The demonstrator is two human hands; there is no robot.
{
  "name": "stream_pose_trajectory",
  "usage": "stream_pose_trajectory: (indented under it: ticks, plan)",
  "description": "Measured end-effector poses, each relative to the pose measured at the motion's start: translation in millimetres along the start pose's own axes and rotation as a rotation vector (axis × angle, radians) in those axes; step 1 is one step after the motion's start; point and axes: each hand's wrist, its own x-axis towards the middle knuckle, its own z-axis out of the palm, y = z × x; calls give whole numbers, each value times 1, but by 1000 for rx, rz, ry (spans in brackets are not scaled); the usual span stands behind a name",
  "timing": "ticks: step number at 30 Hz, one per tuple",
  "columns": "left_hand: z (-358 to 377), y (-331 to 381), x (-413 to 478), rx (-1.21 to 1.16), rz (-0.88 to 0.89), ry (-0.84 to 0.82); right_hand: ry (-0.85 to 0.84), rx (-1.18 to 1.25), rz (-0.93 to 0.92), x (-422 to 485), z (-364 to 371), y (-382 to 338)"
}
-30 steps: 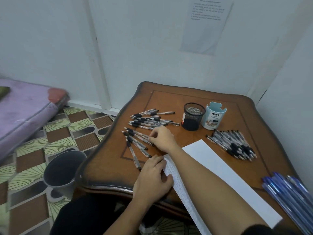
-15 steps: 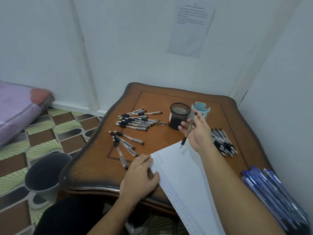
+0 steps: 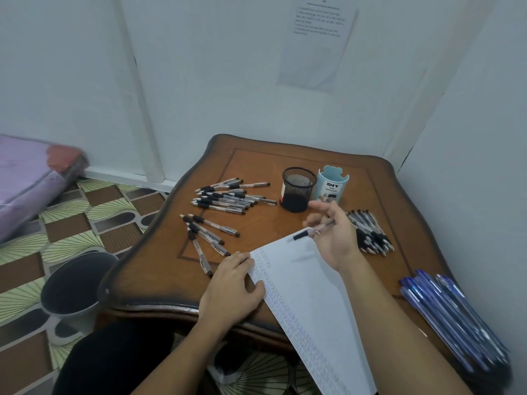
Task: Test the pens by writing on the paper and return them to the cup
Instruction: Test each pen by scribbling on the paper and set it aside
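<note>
My right hand (image 3: 335,238) holds a black-grip pen (image 3: 306,232) in its fingers above the far corner of the white paper (image 3: 310,289), tip pointing left; the hand is blurred. My left hand (image 3: 232,289) rests flat on the paper's left edge, beside rows of small scribbles. A black mesh cup (image 3: 298,189) and a light blue DIY organiser cup (image 3: 332,187) stand at the back of the wooden table (image 3: 159,269). Loose black pens lie in a pile (image 3: 228,199) at back left, a few more (image 3: 205,232) nearer my left hand, and another pile (image 3: 370,230) behind my right hand.
A bunch of blue pens (image 3: 453,317) lies at the table's right edge by the wall. A grey bin (image 3: 72,283) stands on the patterned floor at the left. A purple mattress (image 3: 31,178) lies further left. A printed sheet (image 3: 316,44) hangs on the wall.
My right hand picked a pen from the left group, lifted it toward the cups, and now lowers it over the paper's far corner. The left hand stayed on the paper.
</note>
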Motion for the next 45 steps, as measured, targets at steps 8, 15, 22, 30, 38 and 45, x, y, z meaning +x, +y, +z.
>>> stream_pose_trajectory:
  ticks: [8,15,22,30,38,45]
  plan:
    - [2,-1,0,19,13,26,-128,-360,12,-17,-1,30]
    - [2,-1,1,24,26,51,-233,-437,45,-24,1,50]
    - [3,-1,1,40,27,42,-171,-644,-55,-29,1,60]
    - [5,-2,2,46,20,42,-194,-737,-100,-31,0,63]
    - [4,-3,2,59,34,34,-196,-751,-108,-33,2,63]
    - [4,-2,2,55,34,33,-215,-727,-84,-33,2,63]
